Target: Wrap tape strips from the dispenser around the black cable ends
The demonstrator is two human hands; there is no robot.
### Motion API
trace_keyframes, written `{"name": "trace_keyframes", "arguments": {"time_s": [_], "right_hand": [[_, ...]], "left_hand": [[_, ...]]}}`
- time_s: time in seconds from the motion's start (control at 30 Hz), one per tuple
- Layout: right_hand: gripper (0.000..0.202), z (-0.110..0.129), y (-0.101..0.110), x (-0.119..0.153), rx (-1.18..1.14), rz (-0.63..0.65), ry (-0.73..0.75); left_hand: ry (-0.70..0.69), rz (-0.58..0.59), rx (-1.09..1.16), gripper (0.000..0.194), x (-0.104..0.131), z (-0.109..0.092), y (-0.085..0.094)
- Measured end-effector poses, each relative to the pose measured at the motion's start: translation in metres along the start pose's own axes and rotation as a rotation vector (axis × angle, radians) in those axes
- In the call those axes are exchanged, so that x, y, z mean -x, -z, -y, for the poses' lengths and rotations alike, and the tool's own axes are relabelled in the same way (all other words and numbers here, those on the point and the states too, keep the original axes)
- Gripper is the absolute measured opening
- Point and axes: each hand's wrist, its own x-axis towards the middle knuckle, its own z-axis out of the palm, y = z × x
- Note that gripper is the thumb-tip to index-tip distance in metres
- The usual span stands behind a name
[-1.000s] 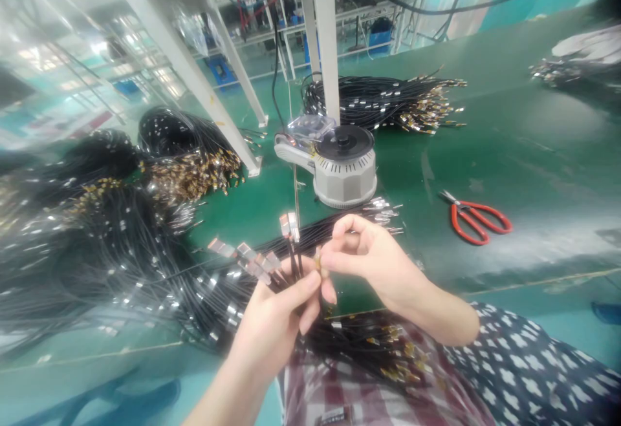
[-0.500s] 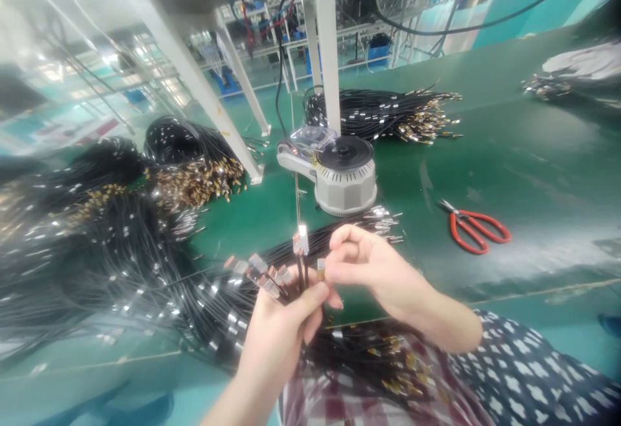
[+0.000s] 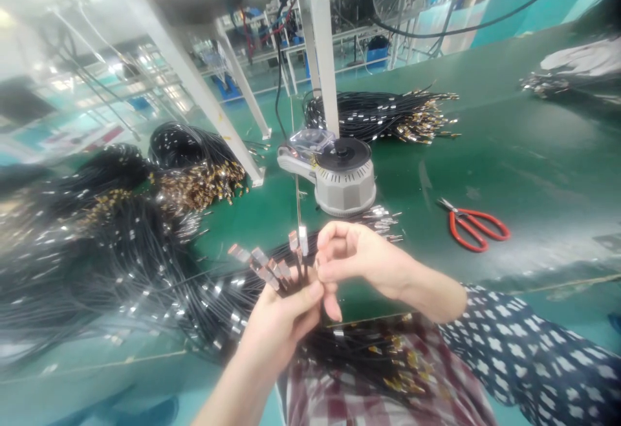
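A broad, smooth green tabletop (image 3: pixel 490 135) filled most of the scene, and a large spread-out heap of thin black cables with silvery bands (image 3: pixel 136 264) covered its left side; whether those bands bore any print was too small to tell. A slanting white metal post (image 3: pixel 184 70) stood on the far left of the table. A long bundle of black cables with gold-coloured ends (image 3: pixel 369 112) lay at the far middle, behind a pale grey, many-sided machine with a round black top (image 3: pixel 344 187). At the near edge, a dark sleeve with a white pattern (image 3: pixel 533 348) covered part of the right arm, and a second black bundle with yellowish ends (image 3: pixel 356 348) rested over maroon-and-white checked cloth (image 3: pixel 330 394). The left hand (image 3: pixel 286 313) was closed around a handful of black cables with flat silver and copper-coloured ends (image 3: pixel 272 271), held up near the table's front edge, the ends fanned to the far left. The right hand (image 3: pixel 359 255), just beside it, had thumb and forefinger pinched on a small tan connector end (image 3: pixel 317 263), mostly hidden by the fingers. Well apart to the right lay red-handled metal pliers (image 3: pixel 478 229), tips pointing far left.
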Motion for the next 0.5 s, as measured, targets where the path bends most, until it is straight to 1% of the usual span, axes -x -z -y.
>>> {"name": "trace_keyframes", "arguments": {"time_s": [0.1,0.17,0.27,0.33,0.5], "right_hand": [[0.031,0.001,0.000,-0.002,0.014,-0.031,0.016],[0.028,0.000,0.000,-0.003,0.025,-0.072,0.047],[0.020,0.000,0.000,-0.002,0.068,-0.152,0.119],[0.013,0.001,0.000,0.000,0.104,-0.173,0.155],[0.009,0.005,0.010,0.006,0.204,-0.239,0.234]], "left_hand": [[0.031,0.116,0.040,0.026,-0.006,-0.004,0.007],[0.042,0.159,0.075,0.024,-0.009,-0.007,0.010],[0.045,0.190,0.098,0.020,-0.012,-0.008,0.012],[0.036,0.200,0.073,0.019,-0.013,-0.007,0.011],[-0.028,0.190,0.013,0.025,-0.014,-0.006,0.005]]}}
